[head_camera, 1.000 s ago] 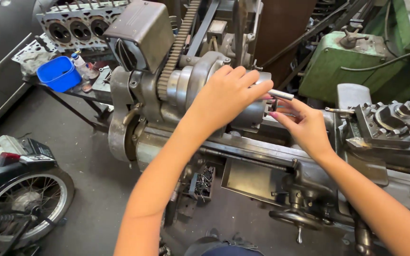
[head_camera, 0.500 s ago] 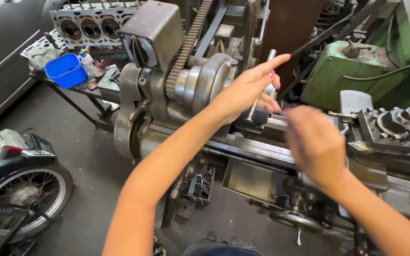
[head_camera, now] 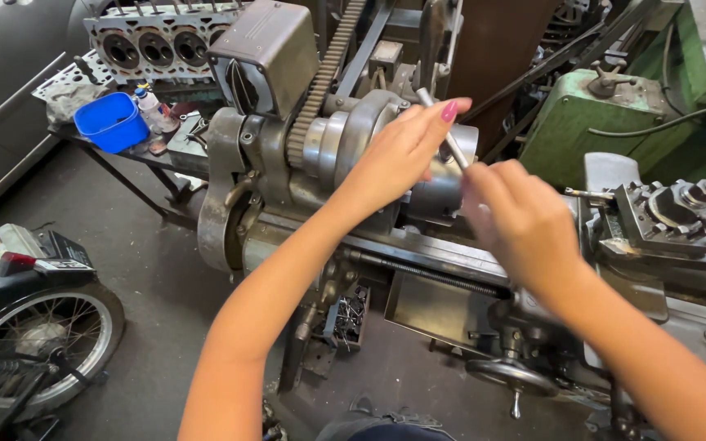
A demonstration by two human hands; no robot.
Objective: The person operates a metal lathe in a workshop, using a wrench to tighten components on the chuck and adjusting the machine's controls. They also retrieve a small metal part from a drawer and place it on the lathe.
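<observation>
Steel chuck key (head_camera: 444, 135), half hidden, pinched by left hand (head_camera: 402, 155) at lathe chuck (head_camera: 443, 192); blurred right hand (head_camera: 525, 220) closes on its lower end; blue tub's (head_camera: 110, 122) contents unclear.

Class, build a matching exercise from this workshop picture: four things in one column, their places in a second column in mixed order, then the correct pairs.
Things:
1. blue plastic tub
2. grey metal cylinder head
3. spoked motorcycle wheel
4. thin silver metal rod

Places:
A. bottom left, on the floor
B. between the left hand and the right hand, at the lathe chuck
C. top left, above the tub
D. on the dark stand, left of the lathe

Pairs: 1-D, 2-C, 3-A, 4-B
</observation>
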